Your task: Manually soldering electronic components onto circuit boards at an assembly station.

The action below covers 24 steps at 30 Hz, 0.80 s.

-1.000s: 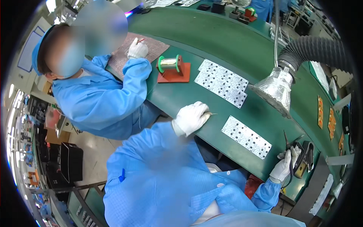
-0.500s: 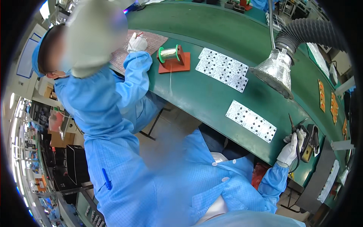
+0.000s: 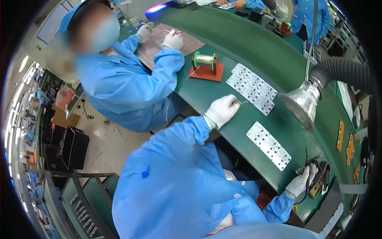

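The left hand (image 3: 223, 111) pinches a thin wire (image 3: 244, 102) between thumb and fingers above the bench (image 3: 293, 136), its free end near the upper board (image 3: 252, 88). It looks light and bendy, best gripped just behind the tip. The right hand (image 3: 299, 184) curls around the iron (image 3: 307, 160) beside its stand (image 3: 315, 189); that seems stiff, perhaps hot at the point, so safest by the handle.

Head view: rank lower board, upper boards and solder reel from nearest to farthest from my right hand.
1. Lower board, up-left of your right hand
2. Upper boards, beyond that board
3. Solder reel, left of the upper boards
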{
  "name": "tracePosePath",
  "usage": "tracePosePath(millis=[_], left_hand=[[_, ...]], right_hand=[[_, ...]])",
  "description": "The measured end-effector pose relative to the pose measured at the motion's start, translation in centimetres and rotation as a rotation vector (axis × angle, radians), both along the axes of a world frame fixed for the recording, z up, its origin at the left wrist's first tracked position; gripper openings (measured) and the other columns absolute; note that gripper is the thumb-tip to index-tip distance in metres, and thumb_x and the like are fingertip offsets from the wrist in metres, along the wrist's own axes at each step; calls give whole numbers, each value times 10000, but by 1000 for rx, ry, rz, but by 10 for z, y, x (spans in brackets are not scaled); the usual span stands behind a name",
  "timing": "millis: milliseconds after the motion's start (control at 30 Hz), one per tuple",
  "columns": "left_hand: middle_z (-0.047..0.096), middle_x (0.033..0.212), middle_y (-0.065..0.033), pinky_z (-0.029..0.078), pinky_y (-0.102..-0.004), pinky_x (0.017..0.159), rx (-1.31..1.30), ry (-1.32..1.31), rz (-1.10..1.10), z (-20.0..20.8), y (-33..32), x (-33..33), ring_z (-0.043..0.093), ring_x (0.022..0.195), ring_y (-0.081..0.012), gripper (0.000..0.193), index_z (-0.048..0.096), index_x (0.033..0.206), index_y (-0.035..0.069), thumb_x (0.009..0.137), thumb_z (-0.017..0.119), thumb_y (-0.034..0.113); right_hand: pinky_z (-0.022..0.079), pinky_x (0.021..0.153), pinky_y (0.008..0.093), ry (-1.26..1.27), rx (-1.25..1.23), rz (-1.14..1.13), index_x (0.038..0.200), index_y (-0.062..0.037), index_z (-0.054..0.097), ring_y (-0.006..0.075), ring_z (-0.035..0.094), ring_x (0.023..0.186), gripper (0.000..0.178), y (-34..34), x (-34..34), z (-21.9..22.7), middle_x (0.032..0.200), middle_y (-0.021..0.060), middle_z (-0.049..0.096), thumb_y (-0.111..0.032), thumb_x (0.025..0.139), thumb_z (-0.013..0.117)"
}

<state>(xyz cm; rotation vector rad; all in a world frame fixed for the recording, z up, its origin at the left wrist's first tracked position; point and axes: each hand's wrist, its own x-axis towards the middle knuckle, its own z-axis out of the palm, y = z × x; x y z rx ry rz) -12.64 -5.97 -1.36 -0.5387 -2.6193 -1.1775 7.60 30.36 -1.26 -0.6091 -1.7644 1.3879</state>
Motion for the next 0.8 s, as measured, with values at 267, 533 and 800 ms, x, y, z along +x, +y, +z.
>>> tracePosePath(millis=[267,533,800], left_hand=[[645,832,-158,527,-450,734,-196,152,-49,4,5,6,650,815,-353,184,631,951,87,916,569,257],[662,945,-163,527,-441,778,-213,129,-57,10,4,13,646,888,-360,209,630,993,88,925,542,265],[677,939,-179,527,-465,775,-214,52,-103,22,5,17,655,889,-374,279,656,1017,61,917,513,279]], right_hand=[[437,602,220,-16,12,35,1156,7,607,84,508,679,216,-7,-13,6,867,35,553,-107,981,552],[456,598,234,-63,-8,56,1178,13,592,89,528,673,283,1,-11,-2,876,49,583,-185,976,585],[415,530,233,-49,106,-4,1146,17,610,100,511,642,295,4,-4,-3,948,49,521,-228,990,565]])
